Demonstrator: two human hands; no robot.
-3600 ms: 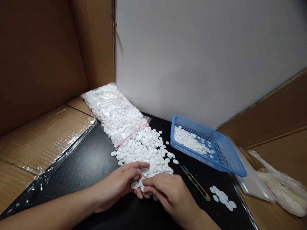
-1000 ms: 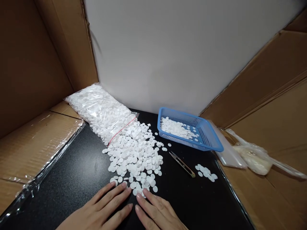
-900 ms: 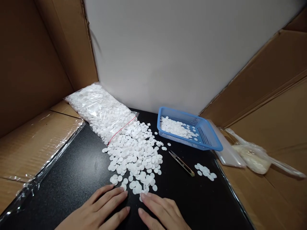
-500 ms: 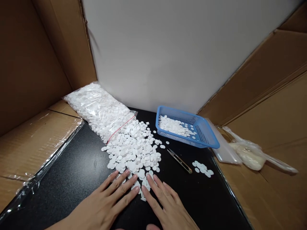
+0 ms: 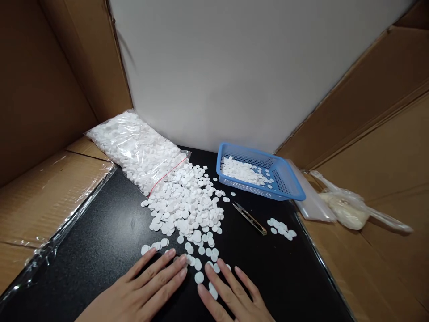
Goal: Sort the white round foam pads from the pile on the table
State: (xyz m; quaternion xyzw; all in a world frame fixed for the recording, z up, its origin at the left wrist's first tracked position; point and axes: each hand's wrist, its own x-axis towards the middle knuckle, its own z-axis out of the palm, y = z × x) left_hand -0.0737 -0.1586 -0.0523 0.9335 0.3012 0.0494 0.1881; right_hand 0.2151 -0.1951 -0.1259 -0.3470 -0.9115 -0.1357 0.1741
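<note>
Small white round discs (image 5: 187,203) lie heaped on the black tabletop, spilling from the mouth of a clear zip bag (image 5: 134,147) with a red seal line. At the near edge of the heap, my left hand (image 5: 144,286) lies palm down, fingers spread, its fingertips on some discs. My right hand (image 5: 234,295) is flat beside it, fingers apart, touching discs under and around the fingertips. Loose discs are scattered between the two hands. A pair of thread snips (image 5: 250,218) rests right of the heap, near a small separate group of discs (image 5: 281,228).
A blue perforated basket (image 5: 291,181) holding more discs stands at the back right. Behind it lie flat clear plastic bags (image 5: 313,201) and a knotted bag with pale contents (image 5: 345,210). Cardboard (image 5: 378,134) and a white panel (image 5: 234,80) enclose the table.
Both hands have drawn back towards me and moved slightly apart, dragging some discs off the heap's near edge. The view has tilted slightly.
</note>
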